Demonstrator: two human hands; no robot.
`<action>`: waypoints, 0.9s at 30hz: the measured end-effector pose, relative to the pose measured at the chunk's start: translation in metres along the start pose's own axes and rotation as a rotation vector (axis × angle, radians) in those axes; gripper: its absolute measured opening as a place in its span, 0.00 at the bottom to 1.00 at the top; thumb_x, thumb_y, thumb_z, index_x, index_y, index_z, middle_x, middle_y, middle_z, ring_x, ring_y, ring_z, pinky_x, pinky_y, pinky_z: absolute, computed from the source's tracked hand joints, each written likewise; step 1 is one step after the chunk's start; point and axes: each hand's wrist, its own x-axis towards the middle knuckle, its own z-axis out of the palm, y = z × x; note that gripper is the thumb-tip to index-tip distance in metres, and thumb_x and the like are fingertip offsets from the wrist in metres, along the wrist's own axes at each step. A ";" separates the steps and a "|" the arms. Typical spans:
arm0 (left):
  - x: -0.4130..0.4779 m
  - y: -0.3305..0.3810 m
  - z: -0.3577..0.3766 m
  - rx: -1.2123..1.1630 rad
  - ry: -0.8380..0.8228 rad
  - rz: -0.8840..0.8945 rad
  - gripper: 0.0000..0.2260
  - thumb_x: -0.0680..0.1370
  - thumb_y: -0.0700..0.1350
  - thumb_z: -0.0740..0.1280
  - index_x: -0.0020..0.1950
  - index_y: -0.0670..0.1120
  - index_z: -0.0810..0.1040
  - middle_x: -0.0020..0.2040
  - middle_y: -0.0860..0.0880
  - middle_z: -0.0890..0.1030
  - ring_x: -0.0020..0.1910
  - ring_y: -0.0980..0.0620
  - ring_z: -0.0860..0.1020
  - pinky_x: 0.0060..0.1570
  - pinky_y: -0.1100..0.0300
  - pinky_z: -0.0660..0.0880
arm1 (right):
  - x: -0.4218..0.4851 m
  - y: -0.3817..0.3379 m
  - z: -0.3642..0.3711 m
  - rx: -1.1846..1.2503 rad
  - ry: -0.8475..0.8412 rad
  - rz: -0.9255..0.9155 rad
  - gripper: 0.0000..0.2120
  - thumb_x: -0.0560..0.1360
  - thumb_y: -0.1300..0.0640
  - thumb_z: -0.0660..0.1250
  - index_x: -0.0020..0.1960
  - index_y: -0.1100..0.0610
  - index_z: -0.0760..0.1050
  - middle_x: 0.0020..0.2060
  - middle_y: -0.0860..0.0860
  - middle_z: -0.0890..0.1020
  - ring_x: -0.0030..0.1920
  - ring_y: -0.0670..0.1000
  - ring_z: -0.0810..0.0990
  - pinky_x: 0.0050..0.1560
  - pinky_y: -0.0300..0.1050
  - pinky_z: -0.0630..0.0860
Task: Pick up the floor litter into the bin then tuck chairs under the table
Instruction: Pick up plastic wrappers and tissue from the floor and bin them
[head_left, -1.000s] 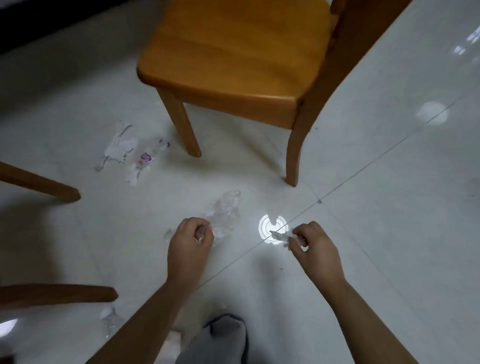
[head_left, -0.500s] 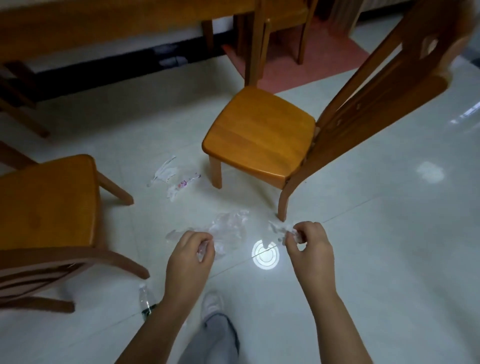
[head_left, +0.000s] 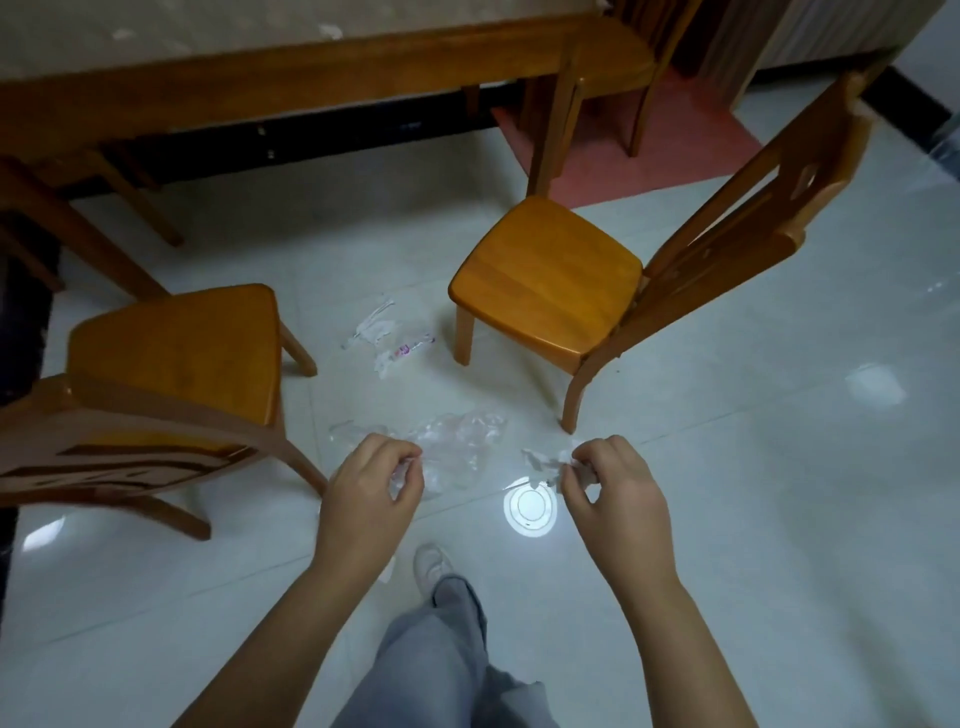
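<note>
My left hand is shut on a crumpled clear plastic bag that hangs off it to the right. My right hand pinches a small white scrap of wrapper. Both hands are raised above the floor. More litter lies on the white tiles between the chairs: a torn white wrapper and a small wrapper with pink print. Two wooden chairs stand pulled out, one at the left and one at the right. The wooden table runs along the top. No bin is in view.
A third chair sits tucked at the table's right end, over a red mat. My grey trouser leg and white shoe stand below the hands. A bright lamp reflection shines on the tiles. Open floor spreads to the right.
I have straightened up: the view rose from close to the floor, so table and both chairs now show. Both hands lifted, keeping hold of the bag and the scrap.
</note>
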 end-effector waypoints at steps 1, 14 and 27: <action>0.000 -0.002 -0.006 0.018 -0.015 0.006 0.04 0.71 0.34 0.70 0.44 0.40 0.80 0.40 0.46 0.79 0.37 0.53 0.74 0.36 0.69 0.67 | 0.003 -0.004 -0.004 -0.019 -0.011 -0.020 0.07 0.67 0.65 0.72 0.38 0.59 0.74 0.34 0.52 0.76 0.32 0.52 0.74 0.30 0.37 0.68; 0.075 -0.025 -0.038 0.005 0.037 -0.087 0.09 0.71 0.44 0.65 0.45 0.41 0.81 0.41 0.45 0.82 0.37 0.52 0.78 0.38 0.65 0.70 | 0.112 -0.068 0.012 -0.128 -0.153 -0.343 0.09 0.64 0.62 0.76 0.40 0.60 0.78 0.34 0.55 0.81 0.32 0.52 0.77 0.33 0.42 0.76; 0.071 -0.006 -0.055 0.105 0.362 -0.410 0.07 0.71 0.42 0.65 0.45 0.41 0.81 0.41 0.45 0.82 0.36 0.51 0.78 0.37 0.69 0.70 | 0.196 -0.100 0.039 0.010 -0.411 -0.725 0.06 0.68 0.63 0.73 0.41 0.59 0.76 0.36 0.54 0.79 0.35 0.46 0.70 0.36 0.31 0.62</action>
